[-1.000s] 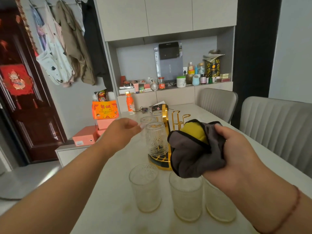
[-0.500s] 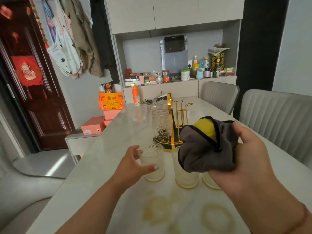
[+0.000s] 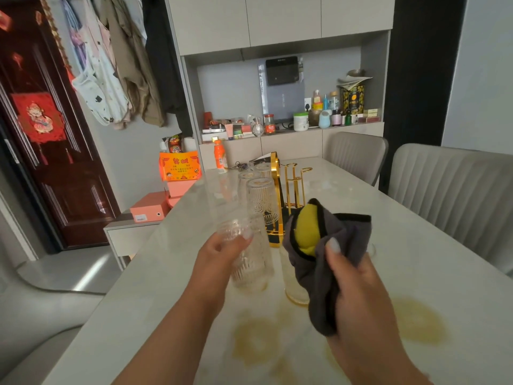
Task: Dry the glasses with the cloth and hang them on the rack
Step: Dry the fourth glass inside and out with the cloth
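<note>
A long pale table [image 3: 172, 273] with a marble look fills the middle of the room, and yellowish ring stains [image 3: 258, 343] lie on its near part. Two grey padded chairs [image 3: 449, 190] stand along its right side. Behind it is a beige wall cabinet [image 3: 283, 20] with an open niche [image 3: 230, 90], full of bottles, jars and small boxes. On the left there is a dark red wooden door [image 3: 55, 173] with a red paper decoration [image 3: 37, 118]. Clothes [image 3: 116, 68] hang beside it. The floor [image 3: 69, 270] is light grey and reflects daylight
</note>
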{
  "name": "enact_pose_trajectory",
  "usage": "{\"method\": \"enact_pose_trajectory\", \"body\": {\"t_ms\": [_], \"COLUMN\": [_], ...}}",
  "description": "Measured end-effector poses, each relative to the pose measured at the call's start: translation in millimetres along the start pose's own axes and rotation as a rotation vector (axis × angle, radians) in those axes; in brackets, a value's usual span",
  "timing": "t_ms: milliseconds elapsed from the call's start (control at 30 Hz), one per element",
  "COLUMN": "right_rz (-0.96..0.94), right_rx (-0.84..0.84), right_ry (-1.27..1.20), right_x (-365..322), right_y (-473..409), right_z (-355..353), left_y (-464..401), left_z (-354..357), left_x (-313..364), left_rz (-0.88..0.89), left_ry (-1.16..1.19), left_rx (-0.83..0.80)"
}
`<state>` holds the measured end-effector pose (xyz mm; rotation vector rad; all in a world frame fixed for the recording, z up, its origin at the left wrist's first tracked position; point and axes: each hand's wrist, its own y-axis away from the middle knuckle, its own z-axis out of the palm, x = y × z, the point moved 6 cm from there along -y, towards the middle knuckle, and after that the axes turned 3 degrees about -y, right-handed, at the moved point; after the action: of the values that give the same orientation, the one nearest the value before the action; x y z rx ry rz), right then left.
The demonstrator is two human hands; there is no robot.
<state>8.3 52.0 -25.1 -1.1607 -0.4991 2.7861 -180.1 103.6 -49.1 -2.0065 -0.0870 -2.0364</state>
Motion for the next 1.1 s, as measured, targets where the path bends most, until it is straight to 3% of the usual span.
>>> {"method": "enact_pose_trajectory", "body": {"t_ms": [200,367,467,633,700,900,1100], "right_rz": [-0.162,-0.167,-0.112,-0.232,-0.16,0.289,0.17], "right_rx": [-0.185,-0.126,-0.16,-0.304,-0.261,0.013,0.048], "right_ry": [0.706,0.709,0.692,0.935,0.866,0.254,0.136], "right_x": [20,8,18,20,11,27,23], "right_y": [14,-5,9,28,19,13,28], "right_z": [24,26,25,42,37,6,0], "left_y": [26,55,50,52,61,77,84], "left_z": [29,44,36,23,30,42,42], "left_x": [14,26,30,17,22,32,31], "left_rz": [0.0,0.012,0.006,0.007,0.011,-0.042,-0.052], "left_ry": [-0.03,0.149,0.208,0.077,0.037,0.135,0.023], "left_rx": [-0.066,-0.178,-0.132,-0.009,-0.004,-0.083,-0.047]}}
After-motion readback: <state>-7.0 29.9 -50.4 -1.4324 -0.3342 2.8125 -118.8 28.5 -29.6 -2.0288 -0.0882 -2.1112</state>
